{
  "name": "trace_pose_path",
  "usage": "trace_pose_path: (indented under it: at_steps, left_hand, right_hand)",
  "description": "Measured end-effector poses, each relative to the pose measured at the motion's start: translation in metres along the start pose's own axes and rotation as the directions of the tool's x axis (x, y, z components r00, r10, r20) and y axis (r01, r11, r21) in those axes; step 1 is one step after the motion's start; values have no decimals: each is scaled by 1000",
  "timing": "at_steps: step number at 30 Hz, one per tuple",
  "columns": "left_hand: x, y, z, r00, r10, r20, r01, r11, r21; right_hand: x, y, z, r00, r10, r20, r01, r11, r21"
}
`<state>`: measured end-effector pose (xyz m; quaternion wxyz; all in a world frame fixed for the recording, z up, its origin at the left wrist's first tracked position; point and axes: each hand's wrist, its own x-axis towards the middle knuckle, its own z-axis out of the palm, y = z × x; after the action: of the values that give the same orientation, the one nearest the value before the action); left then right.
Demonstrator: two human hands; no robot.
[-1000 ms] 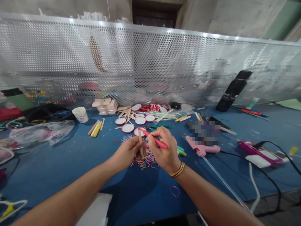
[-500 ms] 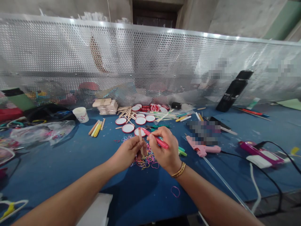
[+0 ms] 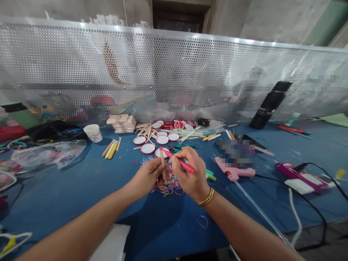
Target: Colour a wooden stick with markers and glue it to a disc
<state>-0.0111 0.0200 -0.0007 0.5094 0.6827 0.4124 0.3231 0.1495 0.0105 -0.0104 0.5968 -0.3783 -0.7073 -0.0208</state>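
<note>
Pinching a stick (image 3: 162,156), left hand (image 3: 148,177); right hand (image 3: 191,179) grasping marker (image 3: 167,153); cup (image 3: 93,132) contents unclear.

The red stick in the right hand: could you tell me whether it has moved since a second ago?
No. The red stick in the right hand sits as far left of the pink glue gun as before.

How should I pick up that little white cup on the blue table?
Take the white cup around its side wall, near the middle, coming from the front, where the blue table is bare. It stands upright with its mouth open, so a grip around the round wall suits it. A black bag lies close on its left.
</note>
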Motion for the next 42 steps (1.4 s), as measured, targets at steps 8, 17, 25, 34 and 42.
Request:
trace_pose_path:
  at_steps: [8, 17, 25, 34, 42]
  left_hand:
    - [0, 1, 1, 1000, 13, 5, -13, 1000, -10]
    - [-1, 3, 1, 1000, -3, 8, 3, 1000, -3]
    - [0, 2, 0, 1000, -3, 0, 3, 1000, -20]
    - [0, 0, -1, 1000, -5, 7, 5, 1000, 15]
    - [-1, 5, 2, 1000, -15, -5, 14, 999, -45]
  right_hand:
    - [-1, 1, 1, 1000, -4, 12, 4, 1000, 11]
    - [0, 1, 2, 1000, -13, 20, 13, 1000, -2]
    - [1, 0, 0, 1000, 25, -6, -25, 1000, -12]
    - [0, -1, 1, 1000, 6, 3, -6, 1000, -1]
    - [1, -1, 0, 1000, 14, 5, -14, 1000, -11]
